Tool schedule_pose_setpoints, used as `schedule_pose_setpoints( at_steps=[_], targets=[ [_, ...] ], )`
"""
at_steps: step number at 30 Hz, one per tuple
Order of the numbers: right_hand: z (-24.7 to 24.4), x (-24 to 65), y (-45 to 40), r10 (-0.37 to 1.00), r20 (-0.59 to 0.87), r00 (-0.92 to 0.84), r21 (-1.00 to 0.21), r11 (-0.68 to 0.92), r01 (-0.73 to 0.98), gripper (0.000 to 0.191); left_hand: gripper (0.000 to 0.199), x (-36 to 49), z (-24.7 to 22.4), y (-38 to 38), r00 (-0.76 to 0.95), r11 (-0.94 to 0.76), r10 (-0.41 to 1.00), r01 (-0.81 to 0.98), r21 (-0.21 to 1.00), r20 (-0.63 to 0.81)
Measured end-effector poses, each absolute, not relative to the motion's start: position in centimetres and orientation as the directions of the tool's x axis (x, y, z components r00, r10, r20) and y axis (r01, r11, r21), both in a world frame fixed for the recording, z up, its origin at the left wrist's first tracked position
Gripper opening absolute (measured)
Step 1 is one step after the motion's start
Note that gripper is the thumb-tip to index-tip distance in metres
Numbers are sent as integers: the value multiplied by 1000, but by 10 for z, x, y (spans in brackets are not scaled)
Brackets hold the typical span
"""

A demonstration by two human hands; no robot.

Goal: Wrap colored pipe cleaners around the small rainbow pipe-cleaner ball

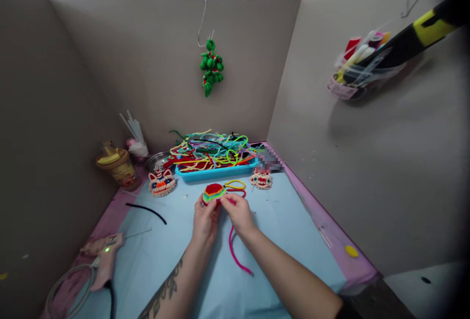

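My left hand (pixel 205 223) grips a small piece coiled from fuzzy pipe cleaners (pixel 214 189), with a red centre and rings of orange, blue, green and red around it. At its right edge, my right hand (pixel 239 215) is closed in a pinch on a pink pipe cleaner (pixel 235 253). That strand's tail hangs below the hand and curves over the table. A yellow pipe cleaner loop (pixel 238 183) and a red one stick out to the right, beyond my fingers. The fingertips partly hide where the pink strand meets the piece.
Behind my hands a blue tray (pixel 205 175) overflows with colourful pipe cleaners. Animal-face pieces flank it, one left (pixel 161 183), one right (pixel 261 179). A glue gun (pixel 107 262) with a cord lies at left, near a black pipe cleaner (pixel 149 210). Grey partitions enclose three sides.
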State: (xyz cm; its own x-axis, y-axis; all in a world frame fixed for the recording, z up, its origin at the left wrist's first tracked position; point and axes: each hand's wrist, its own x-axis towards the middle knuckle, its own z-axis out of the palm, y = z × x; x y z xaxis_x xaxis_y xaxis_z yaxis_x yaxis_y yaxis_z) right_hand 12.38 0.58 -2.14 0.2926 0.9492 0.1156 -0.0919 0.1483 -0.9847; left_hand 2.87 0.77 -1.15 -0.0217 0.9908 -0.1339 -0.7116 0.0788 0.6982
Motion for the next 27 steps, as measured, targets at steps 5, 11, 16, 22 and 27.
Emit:
schedule_pose_setpoints(
  at_steps=[5, 11, 16, 22, 27],
  targets=[
    [-21, 123, 5, 949, 113, 295, -987, 142, -79, 18, 42, 29, -13, 9, -52, 74, 987, -695, 715, -153],
    [-20, 124, 4, 947, 124, 296, -985, 154, -80, 17, 40, 29, -11, 8, -22, 81, 990, -708, 702, -137],
    [-14, 121, 1, 949, 134, 284, -986, 157, -58, 16, 35, 27, -11, 9, -25, 103, 984, -721, 686, -174],
    [-23, 122, 4, 938, 103, 332, -983, 146, -108, 23, 54, 28, -10, 6, 16, 106, 990, -725, 680, -137],
    [-33, 124, 8, 917, 50, 396, -980, 120, -156, 28, 94, 32, -9, 0, -61, 137, 969, -674, 726, -239]
  ],
)
